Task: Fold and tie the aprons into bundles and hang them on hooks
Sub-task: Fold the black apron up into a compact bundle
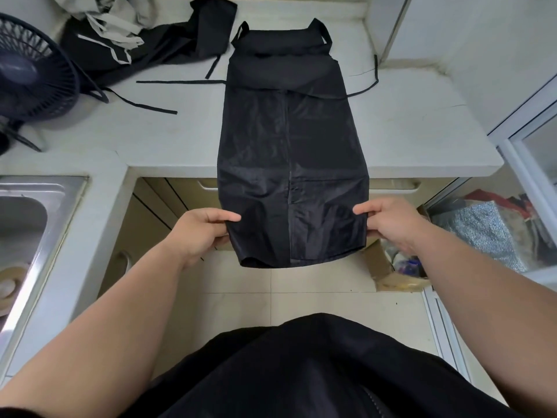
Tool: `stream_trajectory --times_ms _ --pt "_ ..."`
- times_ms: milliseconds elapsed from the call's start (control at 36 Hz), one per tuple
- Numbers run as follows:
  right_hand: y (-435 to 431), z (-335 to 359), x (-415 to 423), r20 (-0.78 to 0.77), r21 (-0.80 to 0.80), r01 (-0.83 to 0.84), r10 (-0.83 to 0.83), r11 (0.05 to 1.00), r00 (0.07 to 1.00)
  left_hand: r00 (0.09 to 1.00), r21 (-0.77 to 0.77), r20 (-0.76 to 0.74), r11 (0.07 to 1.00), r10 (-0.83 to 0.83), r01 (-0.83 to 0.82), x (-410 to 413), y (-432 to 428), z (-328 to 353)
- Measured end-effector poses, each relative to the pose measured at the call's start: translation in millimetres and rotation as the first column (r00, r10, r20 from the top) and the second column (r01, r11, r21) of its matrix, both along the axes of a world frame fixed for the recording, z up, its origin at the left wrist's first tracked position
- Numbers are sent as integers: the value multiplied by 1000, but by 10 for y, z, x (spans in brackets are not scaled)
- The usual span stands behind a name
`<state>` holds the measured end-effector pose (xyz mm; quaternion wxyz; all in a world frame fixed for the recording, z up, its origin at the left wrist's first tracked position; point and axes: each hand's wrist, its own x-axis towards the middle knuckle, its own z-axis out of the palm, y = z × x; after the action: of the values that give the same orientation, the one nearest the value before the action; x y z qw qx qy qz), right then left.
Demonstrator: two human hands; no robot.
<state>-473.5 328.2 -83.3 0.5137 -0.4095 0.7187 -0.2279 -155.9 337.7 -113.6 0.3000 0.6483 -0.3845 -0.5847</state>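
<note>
A black apron [289, 140] lies folded into a long narrow strip on the white counter [144, 137]. Its lower end hangs over the counter's front edge. My left hand [208, 227] pinches the strip's left edge near the bottom, thumb on top. My right hand [388, 220] pinches the right edge at the same height. The neck loop points away from me at the far end. Thin waist ties [180, 82] trail out to both sides across the counter.
A heap of black and grey aprons [135, 34] lies at the back left. A dark fan [33, 73] stands on the left, a steel sink [27, 218] below it. A cardboard box [391, 267] and a glass-doored cabinet [512, 188] are on the right.
</note>
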Motion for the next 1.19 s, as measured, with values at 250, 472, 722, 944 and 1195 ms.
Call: stream_trajectory --times_ms 250,472,722,944,1195 --pt "-8 9 -62 75 -18 168 -166 986 983 990 -36 -84 993 110 -113 -16 17 46" --pt "30 21 -102 54 -16 227 -226 974 973 987 -61 31 986 160 -158 23 -49 -44" --pt "-21 -90 -109 25 34 280 -281 959 959 943 -74 199 964 266 -256 -23 -99 -88" --pt "-118 -145 -7 42 13 289 -290 957 956 900 -123 308 951 309 -284 -88 -180 -47" --pt "-242 -91 49 -43 4 249 -248 969 968 928 -95 301 975 222 -202 -23 -270 2"
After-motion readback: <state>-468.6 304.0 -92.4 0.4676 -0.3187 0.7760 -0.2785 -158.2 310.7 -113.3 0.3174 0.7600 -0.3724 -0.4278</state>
